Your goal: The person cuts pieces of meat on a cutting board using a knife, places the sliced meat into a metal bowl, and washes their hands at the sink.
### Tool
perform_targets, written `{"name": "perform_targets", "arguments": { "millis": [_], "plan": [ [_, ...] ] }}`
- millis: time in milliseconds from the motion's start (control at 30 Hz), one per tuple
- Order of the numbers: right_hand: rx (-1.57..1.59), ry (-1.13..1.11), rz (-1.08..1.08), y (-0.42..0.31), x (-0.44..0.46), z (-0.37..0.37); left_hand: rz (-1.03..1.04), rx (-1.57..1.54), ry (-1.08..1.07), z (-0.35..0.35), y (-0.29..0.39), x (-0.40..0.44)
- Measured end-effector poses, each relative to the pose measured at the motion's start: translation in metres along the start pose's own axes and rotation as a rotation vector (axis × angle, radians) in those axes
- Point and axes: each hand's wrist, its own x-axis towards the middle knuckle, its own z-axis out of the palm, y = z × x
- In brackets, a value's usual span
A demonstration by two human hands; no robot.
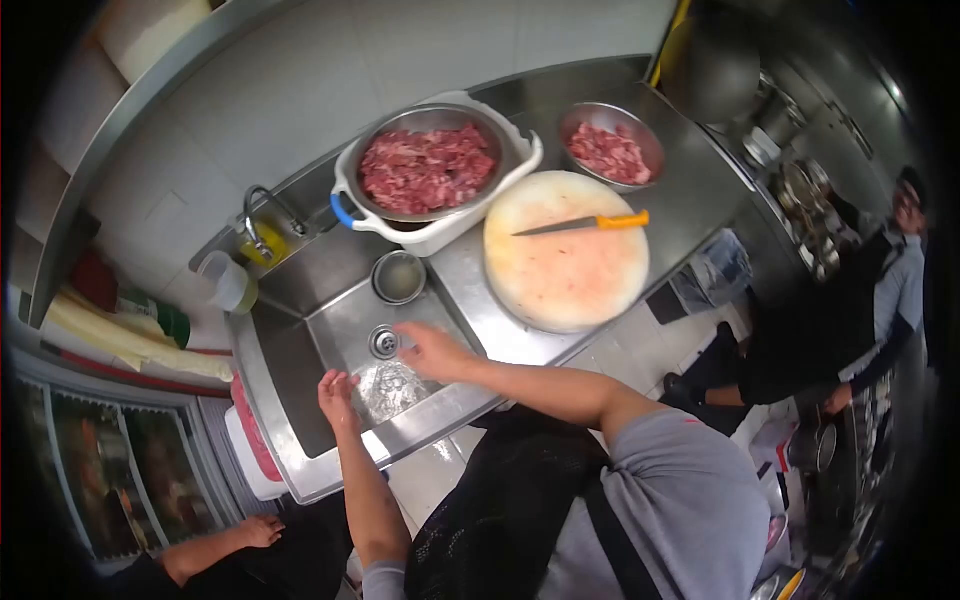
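Observation:
Both my hands are over the steel sink. My left hand is near the sink's front left, its fingers loosely curled and apart, holding nothing that I can see. Close to the drain, my right hand has its fingers spread and holds nothing. Shiny water wets the sink floor between and below the hands. A small metal bowl with cloudy liquid stands in the sink behind the drain. The faucet rises at the back left corner.
A knife with a yellow handle lies on the round cutting board. Cut meat fills a large metal bowl in a white tub; a smaller meat bowl stands right. A person is at right; another person's hand shows lower left.

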Motion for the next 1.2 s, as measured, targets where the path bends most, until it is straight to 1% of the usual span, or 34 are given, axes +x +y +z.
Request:
{"name": "perform_targets", "arguments": {
  "millis": [67,100,133,167,200,267,300,333,367,400,433,467,500,567,600,633,667,700,733,767,800,833,867,900,933,967,1000,1033,1067,1133,1167,1200],
  "plan": [
    [-0.043,0.128,-0.006,0.012,-0.033,-0.056,0.032,-0.134,-0.008,-0.001,-0.009,-0.011],
    [-0.081,0.223,-0.054,0.028,-0.049,-0.078,0.037,-0.142,-0.008,-0.004,-0.014,-0.014],
    [-0.042,0.306,0.065,0.019,-0.075,-0.101,0.041,-0.136,-0.021,-0.007,-0.017,-0.016],
    [-0.098,0.387,0.01,0.037,-0.091,-0.123,0.05,-0.129,-0.034,-0.008,-0.018,-0.016],
    [-0.136,0.415,0.115,0.027,-0.112,-0.148,0.063,-0.132,-0.032,-0.007,-0.018,-0.017],
    [-0.32,0.575,-0.053,0.078,-0.137,-0.188,0.108,0.038,-0.036,0.006,-0.01,-0.015],
    [-0.348,0.613,-0.015,0.066,-0.15,-0.206,0.122,0.04,-0.03,0.016,-0.004,-0.011],
    [-0.373,0.648,0.026,0.051,-0.163,-0.223,0.199,0.084,-0.037,0.03,0.003,-0.005],
    [-0.401,0.679,0.005,0.054,-0.17,-0.238,0.276,0.132,-0.043,0.045,0.012,0.001],
    [-0.427,0.713,-0.017,0.058,-0.174,-0.253,0.371,0.298,-0.054,0.063,0.026,0.007],
    [-0.505,0.734,-0.047,0.061,-0.177,-0.267,0.464,0.465,-0.064,0.085,0.047,0.012],
    [-0.58,0.756,-0.076,0.062,-0.179,-0.279,0.499,0.503,-0.076,0.114,0.073,0.01],
    [-0.561,0.759,-0.084,0.058,-0.18,-0.29,0.533,0.543,-0.09,0.146,0.1,0.008],
    [-0.721,0.716,0.025,0.053,-0.178,-0.312,0.725,0.561,-0.135,0.21,0.133,0.019],
    [-0.701,0.72,0.02,0.062,-0.172,-0.324,0.816,0.608,-0.175,0.246,0.153,0.02],
    [-0.76,0.687,0.044,0.071,-0.167,-0.338,0.902,0.652,-0.216,0.281,0.169,0.024],
    [-0.82,0.652,0.066,0.079,-0.16,-0.35,0.943,0.759,-0.291,0.313,0.179,0.035],
    [-0.81,0.655,0.06,0.085,-0.151,-0.363,0.984,0.861,-0.365,0.347,0.188,0.05],
    [-0.893,0.626,0.06,0.093,-0.143,-0.376,0.993,0.866,-0.357,0.383,0.188,0.073],
    [-0.975,0.594,0.06,0.101,-0.134,-0.388,1.036,0.945,-0.454,0.416,0.181,0.1],
    [-0.964,0.594,0.052,0.108,-0.124,-0.401,1.075,1.028,-0.555,0.445,0.176,0.121],
    [-0.98,0.522,0.04,0.112,-0.116,-0.41,1.077,1.044,-0.552,0.472,0.176,0.13],
    [-0.995,0.453,0.031,0.116,-0.108,-0.417,0.976,1.258,-0.536,0.5,0.173,0.138],
    [-0.979,0.456,0.031,0.123,-0.101,-0.422,0.863,1.465,-0.515,0.525,0.173,0.15],
    [-0.967,0.385,0.045,0.128,-0.097,-0.425,0.608,1.63,-0.573,0.549,0.17,0.173],
    [-0.957,0.306,0.062,0.132,-0.095,-0.429,0.599,1.639,-0.576,0.561,0.159,0.188],
    [-0.963,0.334,0.024,0.127,-0.092,-0.432,0.522,1.708,-0.587,0.571,0.146,0.201],
    [-0.955,0.321,0.031,0.121,-0.088,-0.437,0.44,1.775,-0.6,0.579,0.138,0.204],
    [-0.945,0.32,0.027,0.114,-0.086,-0.441,0.419,1.784,-0.609,0.586,0.13,0.206],
    [-0.915,0.305,0.031,0.119,-0.086,-0.443,0.463,1.917,-0.459,0.595,0.135,0.19],
    [-0.885,0.298,0.018,0.123,-0.084,-0.445,0.447,1.929,-0.46,0.587,0.127,0.197],
    [-0.859,0.302,0.001,0.125,-0.081,-0.447,0.528,1.821,-0.482,0.578,0.119,0.213]
  ]
}}
